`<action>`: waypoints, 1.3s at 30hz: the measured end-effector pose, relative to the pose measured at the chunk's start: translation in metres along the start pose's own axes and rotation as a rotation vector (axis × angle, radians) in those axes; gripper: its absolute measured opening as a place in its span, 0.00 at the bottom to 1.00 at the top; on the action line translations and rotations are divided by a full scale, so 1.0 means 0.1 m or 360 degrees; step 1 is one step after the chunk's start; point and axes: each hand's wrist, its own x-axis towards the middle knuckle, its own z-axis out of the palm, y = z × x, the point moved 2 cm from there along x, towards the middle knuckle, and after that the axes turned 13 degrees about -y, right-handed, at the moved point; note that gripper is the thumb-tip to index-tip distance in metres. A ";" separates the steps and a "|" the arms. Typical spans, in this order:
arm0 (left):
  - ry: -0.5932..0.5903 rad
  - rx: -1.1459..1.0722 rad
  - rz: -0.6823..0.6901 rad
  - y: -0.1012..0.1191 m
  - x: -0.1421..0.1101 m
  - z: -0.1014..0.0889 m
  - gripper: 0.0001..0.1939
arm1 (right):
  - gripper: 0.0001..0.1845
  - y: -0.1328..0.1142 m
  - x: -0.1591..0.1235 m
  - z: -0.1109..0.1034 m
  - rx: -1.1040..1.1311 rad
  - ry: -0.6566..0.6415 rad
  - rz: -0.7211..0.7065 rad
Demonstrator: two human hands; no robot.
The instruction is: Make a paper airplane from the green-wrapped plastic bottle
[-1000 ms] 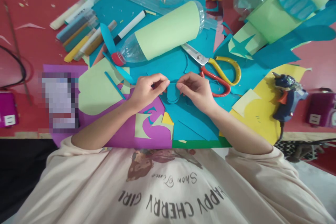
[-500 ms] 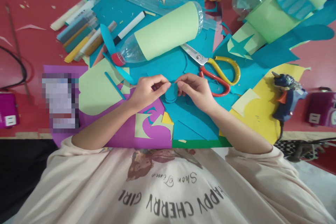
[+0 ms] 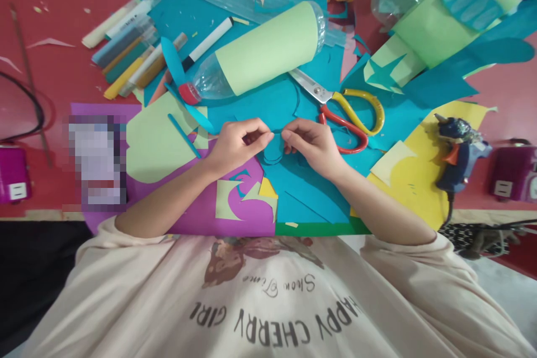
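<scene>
My left hand [image 3: 235, 148] and my right hand [image 3: 314, 146] face each other, a small gap apart, with thumb and fingertips pinched. Between them is a small blue paper piece [image 3: 273, 160] with a curved lower edge, hard to tell from the blue paper sheet [image 3: 310, 196] below. Both pinches seem to be on its upper edge. Scissors [image 3: 321, 95] with one yellow and one red handle lie just beyond my right hand. Above my hands rests a plastic bottle [image 3: 268, 47] wrapped in light green paper, its red cap to the left.
Several markers [image 3: 126, 45] lie at the upper left. A blue glue gun [image 3: 457, 159] rests on yellow paper [image 3: 413, 190] at the right. Purple paper [image 3: 188, 207] with light green scraps is at the left, near a blurred phone-like object [image 3: 98, 162]. A green paper-covered craft [image 3: 440, 33] lies upper right.
My right hand has shifted very slightly left, and the blue piece's outline between my fingers looks a little different. Both hands keep their pinch; the other things stay put.
</scene>
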 end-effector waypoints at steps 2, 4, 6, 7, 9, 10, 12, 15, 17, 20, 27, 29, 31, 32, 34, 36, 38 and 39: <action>0.0004 0.0028 0.0041 0.01 0.00 0.00 0.12 | 0.23 0.00 0.00 0.00 -0.0017 0.0003 -0.0011; 0.0004 0.0055 0.0079 0.01 -0.01 0.01 0.12 | 0.22 0.01 0.00 0.00 -0.0046 0.0005 -0.0022; 0.0001 0.0099 0.0098 0.01 -0.01 0.02 0.12 | 0.20 0.01 -0.01 0.01 -0.0090 0.0004 -0.0048; 0.0002 0.0127 0.0108 0.01 -0.02 0.02 0.13 | 0.19 0.02 -0.01 0.01 -0.0118 0.0005 -0.0068; 0.0015 0.0188 0.0157 0.01 -0.02 0.03 0.14 | 0.17 0.02 -0.02 0.01 -0.0187 0.0016 -0.0113; 0.0027 0.0223 0.0200 0.00 -0.03 0.03 0.14 | 0.15 0.02 -0.03 0.01 -0.0229 0.0024 -0.0139; 0.0069 0.0320 0.0297 0.00 -0.04 0.03 0.13 | 0.11 0.01 -0.04 0.02 -0.0339 0.0044 -0.0208; 0.0122 0.0498 0.0368 0.01 -0.05 0.04 0.14 | 0.09 -0.02 -0.06 0.02 -0.0534 0.0080 -0.0335; 0.0114 0.0553 0.0366 0.02 -0.06 0.05 0.13 | 0.08 -0.03 -0.07 0.03 -0.0636 0.0095 -0.0382; 0.0105 0.0574 0.0400 0.03 -0.06 0.05 0.11 | 0.08 -0.05 -0.08 0.04 -0.0708 0.0106 -0.0450; 0.0083 0.0666 0.0511 0.02 -0.06 0.05 0.10 | 0.05 -0.06 -0.09 0.06 -0.0821 0.0050 -0.0604; 0.0031 0.0691 0.0508 0.02 -0.06 0.05 0.11 | 0.05 -0.07 -0.09 0.05 -0.0846 0.0026 -0.0650; -0.0007 0.0683 0.0520 0.02 -0.06 0.05 0.12 | 0.05 -0.07 -0.09 0.05 -0.0872 -0.0004 -0.0656; -0.0007 0.0673 0.0533 0.03 -0.06 0.05 0.12 | 0.05 -0.08 -0.10 0.05 -0.0880 -0.0015 -0.0638; 0.0025 0.0651 0.0545 0.03 -0.06 0.04 0.11 | 0.06 -0.08 -0.10 0.04 -0.0873 -0.0024 -0.0575; 0.0068 0.0615 0.0514 0.03 -0.06 0.04 0.11 | 0.06 -0.07 -0.09 0.04 -0.0832 0.0005 -0.0519; 0.0120 0.0548 0.0480 0.03 -0.05 0.03 0.11 | 0.06 -0.07 -0.09 0.04 -0.0776 0.0061 -0.0506; 0.0142 0.0511 0.0472 0.04 -0.06 0.03 0.11 | 0.06 -0.07 -0.08 0.03 -0.0751 0.0086 -0.0507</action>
